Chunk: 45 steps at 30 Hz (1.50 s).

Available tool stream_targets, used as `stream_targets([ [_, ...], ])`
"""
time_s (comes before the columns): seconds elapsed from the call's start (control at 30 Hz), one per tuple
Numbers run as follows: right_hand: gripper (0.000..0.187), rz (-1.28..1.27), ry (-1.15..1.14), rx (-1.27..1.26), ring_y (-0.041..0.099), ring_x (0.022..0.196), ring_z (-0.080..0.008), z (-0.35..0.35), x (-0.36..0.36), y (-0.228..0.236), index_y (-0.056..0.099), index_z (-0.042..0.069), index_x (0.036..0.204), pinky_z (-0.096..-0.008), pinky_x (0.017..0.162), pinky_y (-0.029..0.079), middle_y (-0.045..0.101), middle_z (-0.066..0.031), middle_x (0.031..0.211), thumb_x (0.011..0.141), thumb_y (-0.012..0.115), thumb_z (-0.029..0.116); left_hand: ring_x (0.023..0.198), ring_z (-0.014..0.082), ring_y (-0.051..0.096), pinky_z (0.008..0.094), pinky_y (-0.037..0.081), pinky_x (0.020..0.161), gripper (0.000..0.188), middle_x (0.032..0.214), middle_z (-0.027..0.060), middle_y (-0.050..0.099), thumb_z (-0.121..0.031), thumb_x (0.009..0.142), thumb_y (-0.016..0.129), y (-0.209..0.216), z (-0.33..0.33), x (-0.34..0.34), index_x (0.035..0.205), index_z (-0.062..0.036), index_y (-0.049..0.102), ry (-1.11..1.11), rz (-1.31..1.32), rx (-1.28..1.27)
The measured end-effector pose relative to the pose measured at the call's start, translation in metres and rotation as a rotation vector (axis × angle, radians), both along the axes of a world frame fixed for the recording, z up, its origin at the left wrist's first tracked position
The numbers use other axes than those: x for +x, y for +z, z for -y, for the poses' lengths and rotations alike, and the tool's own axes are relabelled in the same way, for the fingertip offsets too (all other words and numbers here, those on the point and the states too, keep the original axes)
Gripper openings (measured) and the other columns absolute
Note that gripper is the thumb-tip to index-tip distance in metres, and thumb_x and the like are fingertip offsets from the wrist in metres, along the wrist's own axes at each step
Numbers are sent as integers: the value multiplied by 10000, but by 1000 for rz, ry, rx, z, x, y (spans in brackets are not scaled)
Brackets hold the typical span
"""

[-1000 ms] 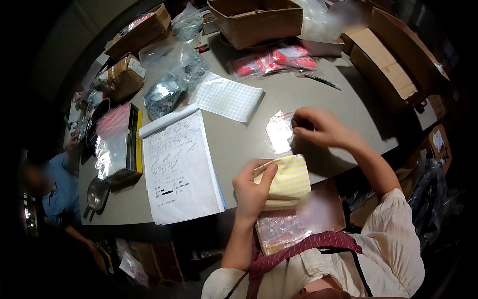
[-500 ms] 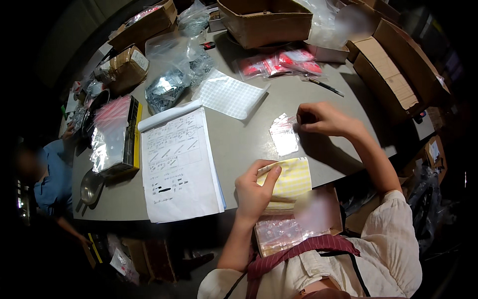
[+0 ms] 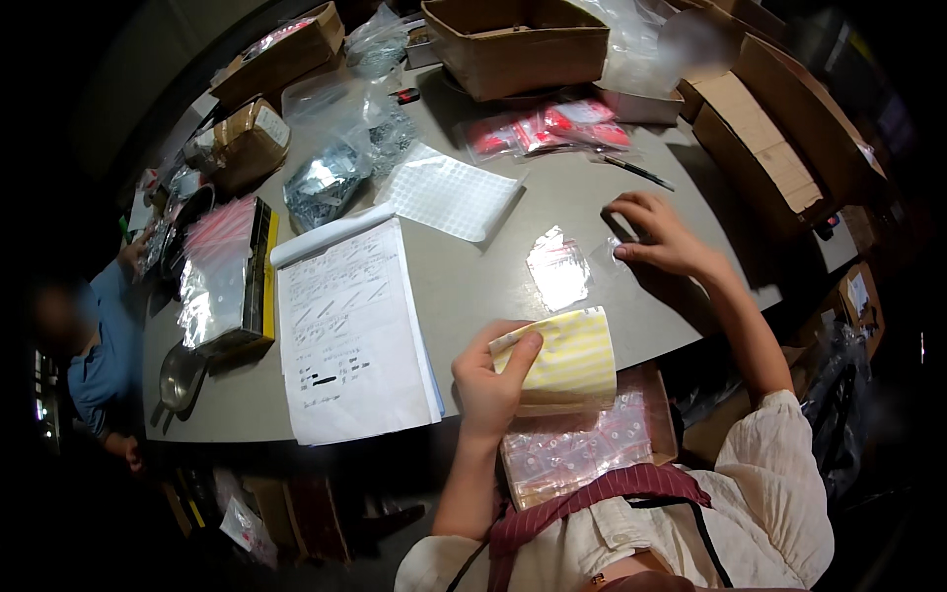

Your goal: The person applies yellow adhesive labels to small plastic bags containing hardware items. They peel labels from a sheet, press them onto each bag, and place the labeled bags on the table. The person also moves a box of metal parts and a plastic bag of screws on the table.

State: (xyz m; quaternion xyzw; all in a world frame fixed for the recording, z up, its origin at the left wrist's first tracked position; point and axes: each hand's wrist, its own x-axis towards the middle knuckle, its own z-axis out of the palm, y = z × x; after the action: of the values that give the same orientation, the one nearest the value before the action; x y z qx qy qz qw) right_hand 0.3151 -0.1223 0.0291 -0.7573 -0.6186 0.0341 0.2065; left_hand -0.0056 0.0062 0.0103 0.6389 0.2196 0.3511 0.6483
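My left hand (image 3: 490, 380) pinches a curled sheet of yellow-striped stickers (image 3: 572, 355) between thumb and fingers at the table's near edge. My right hand (image 3: 666, 237) is over the table, its thumb and curled fingers apart. A small clear bag (image 3: 610, 248) lies at the thumb tip, partly hidden; whether it touches the thumb is unclear. Just left of it rests a small pile of shiny clear zip bags (image 3: 560, 271). Below the sheet, a cardboard box (image 3: 663, 419) at my lap holds many flat clear bags (image 3: 577, 449) with pale round spots.
A clipped stack of handwritten papers (image 3: 345, 335) lies left, beside a box of zip bags (image 3: 222, 276) and a metal scoop (image 3: 180, 380). Farther back are a white sticker sheet (image 3: 449, 192), red-filled bags (image 3: 547, 128), a pen (image 3: 636, 171) and cardboard boxes (image 3: 518, 54). Another person (image 3: 104, 345) is at left.
My right hand has drawn slightly right, away from the zip-bag pile, and its fingers have spread. The yellow sheet has tilted a little, showing more of the bags in the box.
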Motion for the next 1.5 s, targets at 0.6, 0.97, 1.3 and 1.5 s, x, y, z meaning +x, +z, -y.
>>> stream_targets([
  [0.6, 290, -493, 208, 95, 645, 1027, -353, 39, -120, 40, 632, 17, 1164, -406, 904, 520, 649, -159, 1085, 918, 714, 148, 825, 137, 705, 276, 553, 776, 84, 901, 85, 767, 12, 876, 766, -6, 1, -8, 957, 36, 759, -111, 99, 71],
  [0.97, 350, -213, 228, 96, 622, 978, -390, 25, -117, 24, 627, 23, 1079, -458, 854, 532, 642, -170, 1021, 752, 754, 25, 801, 180, 742, 287, 569, 750, 82, 888, 107, 777, -27, 879, 786, -9, 3, -3, 953, 7, 775, -84, -52, 265],
  [1.3, 389, 262, 311, 303, 637, 889, -345, 24, -124, 19, 667, 61, 1077, -415, 754, 545, 633, -126, 973, 691, 710, 39, 820, 101, 654, 258, 522, 748, 117, 867, 49, 742, -65, 925, 736, -5, 5, 4, 969, 43, 740, 21, -126, 149],
  [1.5, 247, -250, 219, 226, 644, 815, -319, -5, -92, 33, 686, 24, 1011, -429, 707, 524, 662, -152, 905, 770, 699, 77, 829, 200, 743, 315, 552, 769, 199, 894, 136, 776, -203, 934, 765, -11, 1, 9, 1018, -22, 758, 85, -229, 157],
])
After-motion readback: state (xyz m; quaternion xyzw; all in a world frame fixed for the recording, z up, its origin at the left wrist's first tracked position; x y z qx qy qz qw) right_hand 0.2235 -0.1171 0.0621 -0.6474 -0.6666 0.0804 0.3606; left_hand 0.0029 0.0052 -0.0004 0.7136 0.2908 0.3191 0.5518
